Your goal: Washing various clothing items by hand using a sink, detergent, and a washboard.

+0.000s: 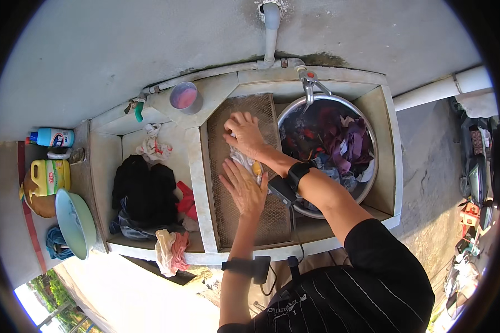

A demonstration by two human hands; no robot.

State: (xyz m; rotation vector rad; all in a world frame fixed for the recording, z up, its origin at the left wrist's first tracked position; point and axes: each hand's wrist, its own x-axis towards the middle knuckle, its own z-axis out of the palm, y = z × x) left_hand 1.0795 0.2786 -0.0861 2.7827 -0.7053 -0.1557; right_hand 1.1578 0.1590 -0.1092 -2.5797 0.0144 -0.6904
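Note:
A wet, whitish cloth with a yellow patch [256, 168] lies on a textured washboard slab [250, 224] in the middle of a tiled double sink. My left hand [246, 187] rests flat on its lower part, fingers apart. My right hand [245, 134], fingers curled, grips the cloth's upper end. Just right of the slab, a round metal basin [373, 145] holds water and dark red, purple and pale clothes [350, 143]. Above the basin is a metal tap [309, 85], with a thin stream of water under it.
The left sink compartment holds black clothes [143, 191], a red cloth [186, 200] and a white cloth [154, 147]. Pink and cream cloths [173, 252] hang over its front edge. A cup [186, 98] stands on the corner ledge. Detergent bottles [52, 177] and a green basin [76, 224] are at far left.

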